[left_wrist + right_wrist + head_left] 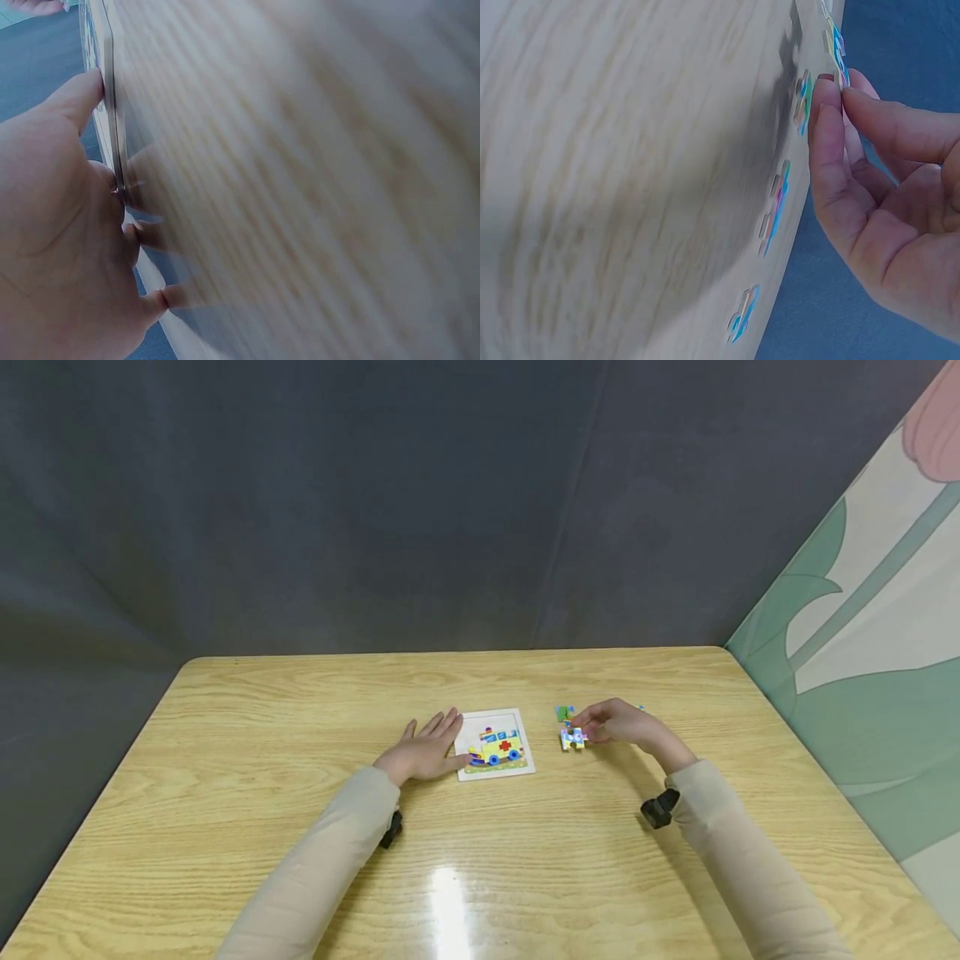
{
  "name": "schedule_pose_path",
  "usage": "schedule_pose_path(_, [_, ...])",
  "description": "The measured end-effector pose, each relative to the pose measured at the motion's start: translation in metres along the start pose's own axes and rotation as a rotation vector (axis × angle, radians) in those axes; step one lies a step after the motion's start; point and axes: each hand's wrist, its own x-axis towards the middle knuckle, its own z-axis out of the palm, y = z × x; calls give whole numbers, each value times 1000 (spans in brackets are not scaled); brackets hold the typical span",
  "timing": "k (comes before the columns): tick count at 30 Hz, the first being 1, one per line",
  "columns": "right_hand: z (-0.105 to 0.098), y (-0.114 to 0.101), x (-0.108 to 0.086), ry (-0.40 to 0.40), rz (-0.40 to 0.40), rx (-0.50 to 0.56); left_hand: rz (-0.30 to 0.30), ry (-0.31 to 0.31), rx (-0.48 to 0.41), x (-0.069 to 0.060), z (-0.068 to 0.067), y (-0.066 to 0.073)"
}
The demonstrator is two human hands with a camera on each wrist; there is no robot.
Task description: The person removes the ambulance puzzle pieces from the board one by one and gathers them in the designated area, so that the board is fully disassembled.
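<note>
A square white-framed jigsaw board (487, 718) lies on the table, its lower part filled with a picture of a yellow vehicle with a red cross. My left hand (426, 753) rests at the board's left side with fingers spread, and its thumb touches the edge. Right of the board, my right hand (618, 724) pinches a puzzle piece (572, 739) between thumb and fingers. In the right wrist view that puzzle piece (837, 49) is held above the tabletop. A green puzzle piece (565, 713) lies just behind it, partly covered.
More loose puzzle pieces (776, 208) lie flat on the wooden table (300, 710) below the right hand, mostly hidden by it in the head view. A dark curtain (375, 527) hangs behind the table. A patterned wall (862, 718) stands on the right.
</note>
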Motion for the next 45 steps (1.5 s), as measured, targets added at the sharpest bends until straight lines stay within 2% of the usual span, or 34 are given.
schedule_pose_path(21, [-4,11,-1,-43,50,68,-2,-5,-3,-1,-1,2])
schedule_pose_path(30, [-6,14,1,-43,67,38,-1,-6,-3,0,-1,2])
schedule_pose_path(37, [-7,14,2,-34,51,48,-4,-6,-1,0,-1,2])
schedule_pose_path(45, [-9,13,4,10,39,5,5,-7,-13,-1,-2,2])
